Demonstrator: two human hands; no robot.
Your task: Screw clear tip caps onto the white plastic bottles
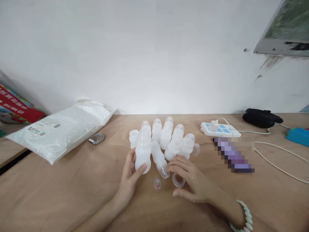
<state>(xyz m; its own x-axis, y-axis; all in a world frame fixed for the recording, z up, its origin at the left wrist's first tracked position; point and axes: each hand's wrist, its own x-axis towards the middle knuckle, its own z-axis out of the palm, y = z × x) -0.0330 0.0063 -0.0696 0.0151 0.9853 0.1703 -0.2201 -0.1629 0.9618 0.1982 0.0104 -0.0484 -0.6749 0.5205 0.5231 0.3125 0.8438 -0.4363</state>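
My left hand (131, 170) grips a white wavy baby bottle (143, 153) with a clear domed cap, thumb across its lower part. My right hand (189, 180) is open, its fingers apart and curved over a clear screw ring (178, 180) on the table. The right fingertips are beside the clear cap of another white bottle (158, 154), which lies tilted toward me; whether they touch it I cannot tell. A small clear nipple (157, 183) rests between my hands. Behind are several more capped bottles (166, 137), a bottle without a cap (133, 138) and a loose clear cap (196, 149).
On the wooden table (72, 190) are a white plastic mailing bag (65, 129) and a watch-like band (96, 139) at left. To the right are a power strip (220, 129), a pixelated purple object (233, 155), a cable (277, 164), a black case (262, 118) and a blue object (298, 138).
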